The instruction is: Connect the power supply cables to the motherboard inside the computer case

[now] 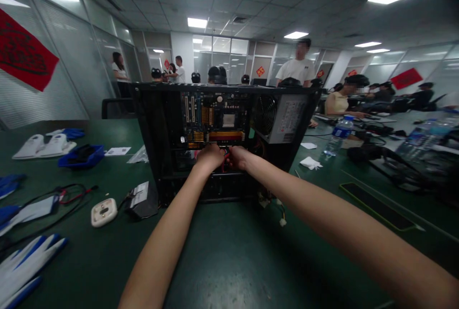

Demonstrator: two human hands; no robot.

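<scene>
We face a long green table, and on it, in front of us, stands the open black metal computer case, its exposed inside turned towards us. Against the case's back wall sits a dark circuit board with yellow and orange slots, and to the right of it, in the upper corner, is a silver power supply with a printed label.

Both our hands reach into the lower middle of the case, just below the board. Our left hand is curled with its knuckles up, and our right hand is bent inward beside it, its fingers drawn together. Red and dark wires show between them; we cannot tell which fingers pinch the wires, or how firmly.

Left of the case we have a pair of white-and-blue gloves near the table's edge, a blue plastic tray with dark items in it, a dark piece with a white label near the case's lower left corner, and a cream rounded-square device. To the right stands a clear bottle with a blue label, with a crumpled white tissue nearer the case. Smallest, a pale wire connector lies before the case's right side.
</scene>
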